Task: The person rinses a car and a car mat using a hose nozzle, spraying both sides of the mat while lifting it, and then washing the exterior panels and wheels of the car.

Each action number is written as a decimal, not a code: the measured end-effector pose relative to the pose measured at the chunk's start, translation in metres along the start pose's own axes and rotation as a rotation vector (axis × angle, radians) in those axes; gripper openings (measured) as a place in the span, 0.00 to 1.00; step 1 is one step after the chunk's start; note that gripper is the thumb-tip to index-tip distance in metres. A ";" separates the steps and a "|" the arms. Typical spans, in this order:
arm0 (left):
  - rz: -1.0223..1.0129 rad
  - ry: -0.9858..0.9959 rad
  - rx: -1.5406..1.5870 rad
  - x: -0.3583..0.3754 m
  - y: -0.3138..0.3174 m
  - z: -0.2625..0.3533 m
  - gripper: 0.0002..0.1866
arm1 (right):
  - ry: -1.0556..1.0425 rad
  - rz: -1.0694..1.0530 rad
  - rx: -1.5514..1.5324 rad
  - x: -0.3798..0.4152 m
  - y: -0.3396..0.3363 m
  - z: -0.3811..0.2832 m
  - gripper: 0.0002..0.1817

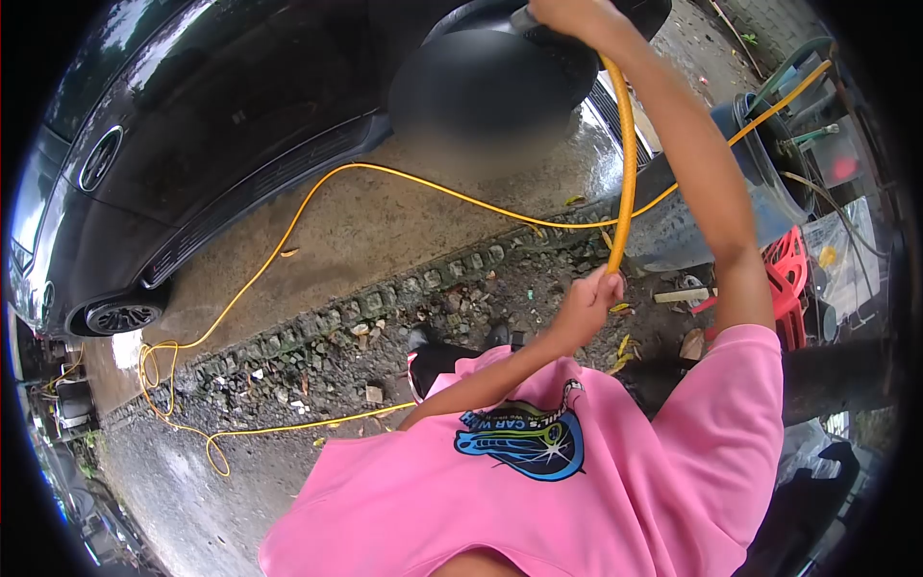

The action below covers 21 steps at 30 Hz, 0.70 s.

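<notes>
My left hand (pixel 588 306) is closed around a thick yellow hose (pixel 627 159) in front of my pink shirt. From there the hose curves upward to my right hand (pixel 579 15), which is raised at the top edge and partly cut off. A grey nozzle-like end (pixel 524 19) sticks out of the right hand's grip beside the car; its full shape is hidden. The black car (pixel 260 96) fills the upper left, its wet body reflecting light. A blurred patch covers the part of the car nearest the right hand.
A thinner-looking run of yellow hose (pixel 317 197) crosses the wet concrete and loops at the left. A stone edging (pixel 385 293) borders rubble by my feet. At the right stand a large blue-grey drum (pixel 673 231) and a red plastic chair (pixel 790 288).
</notes>
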<state>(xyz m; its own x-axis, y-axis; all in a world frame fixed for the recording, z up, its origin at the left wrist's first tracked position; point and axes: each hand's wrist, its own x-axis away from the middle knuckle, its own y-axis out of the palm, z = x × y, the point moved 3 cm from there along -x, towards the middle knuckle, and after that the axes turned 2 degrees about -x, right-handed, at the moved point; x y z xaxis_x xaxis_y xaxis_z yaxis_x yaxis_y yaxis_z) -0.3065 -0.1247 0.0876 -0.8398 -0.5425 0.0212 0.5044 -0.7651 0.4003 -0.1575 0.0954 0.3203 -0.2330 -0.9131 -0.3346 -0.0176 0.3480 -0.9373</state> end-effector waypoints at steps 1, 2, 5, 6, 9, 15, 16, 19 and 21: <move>-0.008 0.005 -0.017 0.002 0.002 -0.001 0.17 | -0.025 -0.052 0.022 0.000 0.007 -0.005 0.14; -0.003 0.009 -0.015 0.001 0.001 -0.003 0.17 | -0.052 -0.103 0.044 -0.001 0.012 -0.010 0.14; 0.029 0.023 -0.002 0.000 -0.007 0.002 0.17 | 0.033 0.028 -0.124 0.002 0.001 -0.010 0.14; 0.021 -0.004 -0.039 -0.001 -0.013 0.005 0.18 | 0.024 0.026 -0.125 0.000 0.002 -0.013 0.14; -0.016 -0.031 -0.086 0.004 -0.013 0.003 0.19 | -0.078 -0.040 0.001 -0.012 0.035 -0.002 0.15; 0.016 0.083 -0.122 -0.026 -0.003 0.017 0.18 | 0.157 0.164 0.146 -0.017 -0.019 0.060 0.13; -0.007 0.168 -0.164 -0.033 -0.001 0.026 0.19 | 0.055 0.157 0.234 -0.031 -0.013 0.110 0.14; -0.089 0.183 -0.130 -0.053 0.016 0.032 0.20 | 0.329 0.041 0.275 -0.012 -0.047 0.141 0.12; -0.124 0.218 -0.166 -0.061 0.028 0.039 0.20 | 0.349 0.071 0.215 -0.007 -0.061 0.192 0.11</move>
<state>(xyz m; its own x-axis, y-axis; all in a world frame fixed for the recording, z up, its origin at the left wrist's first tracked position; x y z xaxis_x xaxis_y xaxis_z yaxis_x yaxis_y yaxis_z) -0.2488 -0.0994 0.1337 -0.8433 -0.4892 -0.2224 0.4415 -0.8667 0.2322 0.0322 0.0395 0.3615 -0.5429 -0.7485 -0.3808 0.2051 0.3216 -0.9244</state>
